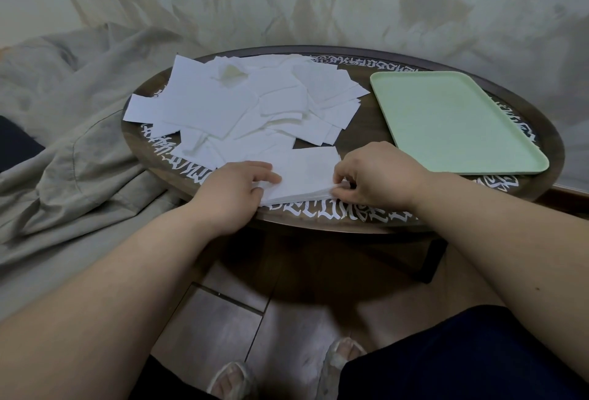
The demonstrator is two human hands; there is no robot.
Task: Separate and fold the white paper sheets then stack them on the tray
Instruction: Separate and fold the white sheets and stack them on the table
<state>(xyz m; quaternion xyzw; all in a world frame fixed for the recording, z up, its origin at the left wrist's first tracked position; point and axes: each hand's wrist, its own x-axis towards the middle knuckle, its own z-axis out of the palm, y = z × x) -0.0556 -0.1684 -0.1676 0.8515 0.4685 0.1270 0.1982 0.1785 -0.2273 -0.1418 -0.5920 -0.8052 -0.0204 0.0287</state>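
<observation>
A small neat stack of white paper sheets [306,173] lies at the near edge of the round dark wooden table [366,132]. The left hand [232,189] presses its left side with bent fingers. The right hand [376,173] pinches its right corner. A messy pile of white paper sheets [242,103] lies farther back on the left. The pale green plastic tray [452,119] sits on the right.

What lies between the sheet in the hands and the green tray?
Nothing visible. The sheet, held by the left hand and right hand, sits at the table's near edge; only bare tabletop separates it from the tray, which holds nothing. The paper pile lies off to the left.
</observation>
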